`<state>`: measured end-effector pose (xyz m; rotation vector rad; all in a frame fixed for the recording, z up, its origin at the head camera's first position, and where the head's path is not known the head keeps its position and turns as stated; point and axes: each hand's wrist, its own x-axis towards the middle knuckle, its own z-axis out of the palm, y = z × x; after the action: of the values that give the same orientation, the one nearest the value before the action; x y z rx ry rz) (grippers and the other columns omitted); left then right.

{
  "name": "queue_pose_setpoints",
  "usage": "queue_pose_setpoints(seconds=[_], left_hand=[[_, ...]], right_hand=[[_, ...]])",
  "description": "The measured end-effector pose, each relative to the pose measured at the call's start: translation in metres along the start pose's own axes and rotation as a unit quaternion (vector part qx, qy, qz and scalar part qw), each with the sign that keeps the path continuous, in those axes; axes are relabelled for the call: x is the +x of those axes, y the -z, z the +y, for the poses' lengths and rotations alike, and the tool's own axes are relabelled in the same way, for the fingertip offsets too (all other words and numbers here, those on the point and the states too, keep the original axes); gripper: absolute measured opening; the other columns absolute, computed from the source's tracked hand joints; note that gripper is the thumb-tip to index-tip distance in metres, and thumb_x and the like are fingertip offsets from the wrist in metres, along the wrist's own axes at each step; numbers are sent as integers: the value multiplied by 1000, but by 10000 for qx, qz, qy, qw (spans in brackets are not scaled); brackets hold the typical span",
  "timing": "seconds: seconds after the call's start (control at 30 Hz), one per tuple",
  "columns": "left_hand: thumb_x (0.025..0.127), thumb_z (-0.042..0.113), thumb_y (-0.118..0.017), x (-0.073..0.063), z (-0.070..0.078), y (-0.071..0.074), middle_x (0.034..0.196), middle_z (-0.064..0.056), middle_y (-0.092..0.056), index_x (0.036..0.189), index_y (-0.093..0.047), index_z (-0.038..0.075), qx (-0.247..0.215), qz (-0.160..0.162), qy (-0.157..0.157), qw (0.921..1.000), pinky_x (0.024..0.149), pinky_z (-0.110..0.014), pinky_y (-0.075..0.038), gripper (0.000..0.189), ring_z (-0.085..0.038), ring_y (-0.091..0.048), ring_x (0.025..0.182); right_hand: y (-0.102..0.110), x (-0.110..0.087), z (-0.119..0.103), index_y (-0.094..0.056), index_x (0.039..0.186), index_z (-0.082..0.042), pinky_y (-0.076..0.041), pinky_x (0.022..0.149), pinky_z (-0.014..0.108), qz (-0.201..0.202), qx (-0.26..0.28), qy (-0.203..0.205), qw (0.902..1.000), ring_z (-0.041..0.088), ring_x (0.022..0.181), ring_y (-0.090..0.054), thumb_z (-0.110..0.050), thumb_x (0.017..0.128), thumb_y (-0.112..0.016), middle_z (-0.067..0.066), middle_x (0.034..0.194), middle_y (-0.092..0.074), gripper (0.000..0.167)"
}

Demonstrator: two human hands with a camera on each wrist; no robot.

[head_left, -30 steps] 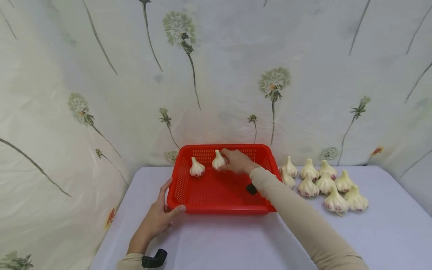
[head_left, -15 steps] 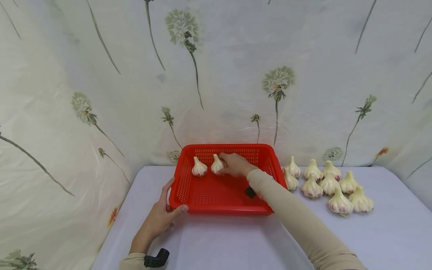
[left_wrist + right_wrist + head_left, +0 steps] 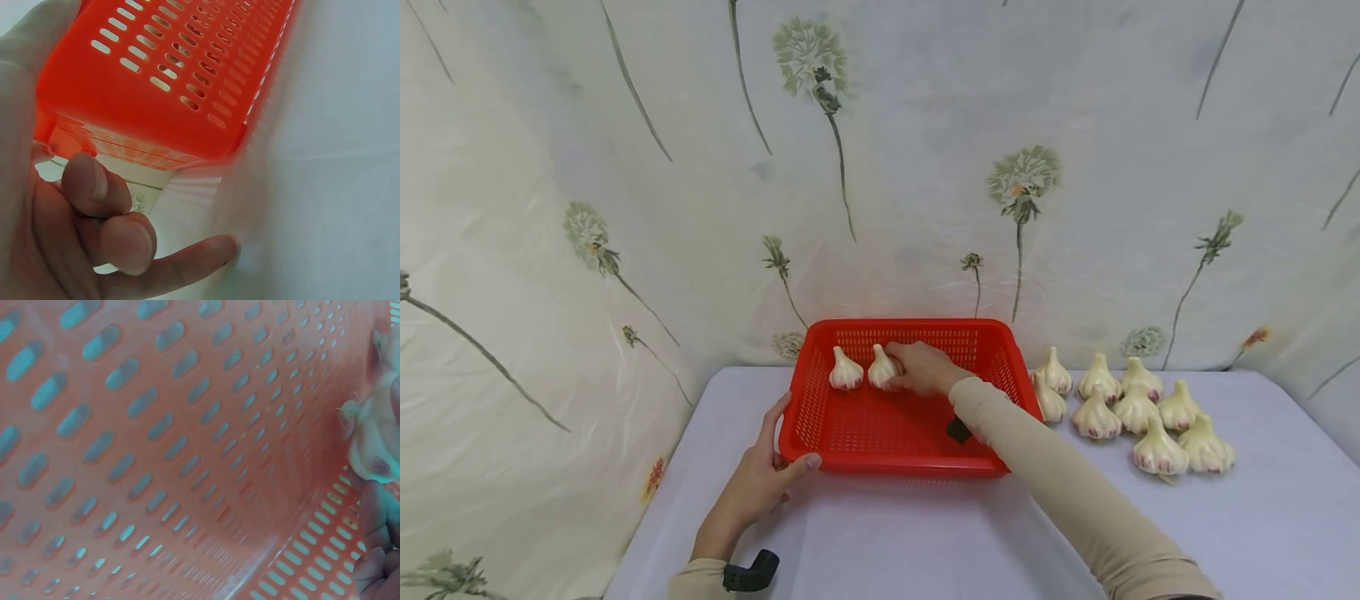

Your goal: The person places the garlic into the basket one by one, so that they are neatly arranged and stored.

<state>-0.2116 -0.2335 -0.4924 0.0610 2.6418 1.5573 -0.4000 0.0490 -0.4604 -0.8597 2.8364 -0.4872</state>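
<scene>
My right hand (image 3: 922,368) pinches a garlic bulb (image 3: 880,369) inside the red basket (image 3: 913,464), toward its back. My left hand (image 3: 758,483) holds the basket's front left corner. If I let go too soon, its round bottom might make it roll into the other garlic bulb (image 3: 846,372). If I swing back wide, my sleeve (image 3: 1056,475) could knock the loose bulbs (image 3: 1097,416) right of the basket.
</scene>
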Motion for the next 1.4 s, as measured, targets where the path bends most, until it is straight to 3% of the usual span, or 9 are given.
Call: queue_pose_setpoints(seconds=[0.17,0.43,0.67,1.13,1.4], left_hand=[[93,40,-81,0,0,-1,68,-13,-65,166,-17,45,9,-6,15,10000,51,-31,-47,97,-21,-56,54],[92,43,-81,1,-3,0,69,-12,-65,165,-17,46,109,48,53,9999,52,-31,-48,98,-20,-57,54],[92,42,-82,2,-4,0,67,-12,-65,165,-17,47,72,48,51,10000,51,-31,-48,98,-21,-56,53],[93,39,-82,2,-3,0,68,-12,-65,165,-17,48,47,23,12,10000,51,-30,-48,98,-22,-56,52],[93,38,-82,2,-4,0,66,-14,-64,165,-18,48,-6,25,17,10000,50,-30,-47,97,-19,-55,51]], right_hand=[[-3,1,1,-59,143,-11,-55,97,43,90,-59,70,9999,24,99,-63,-37,95,-80,7,114,-72,58],[-5,1,-1,-59,148,-12,-52,109,47,97,-1,98,9999,27,115,-66,-40,96,-79,10,134,-70,62],[-6,2,-4,-59,149,-13,-51,111,46,187,188,-23,9996,26,117,-65,-38,97,-78,8,136,-70,60],[-9,3,1,-64,143,-14,-55,106,46,375,357,-221,9984,23,110,-66,-42,93,-82,6,130,-73,59],[-10,3,2,-68,137,-13,-57,100,44,407,467,-346,9975,20,100,-66,-45,91,-83,4,119,-75,58]])
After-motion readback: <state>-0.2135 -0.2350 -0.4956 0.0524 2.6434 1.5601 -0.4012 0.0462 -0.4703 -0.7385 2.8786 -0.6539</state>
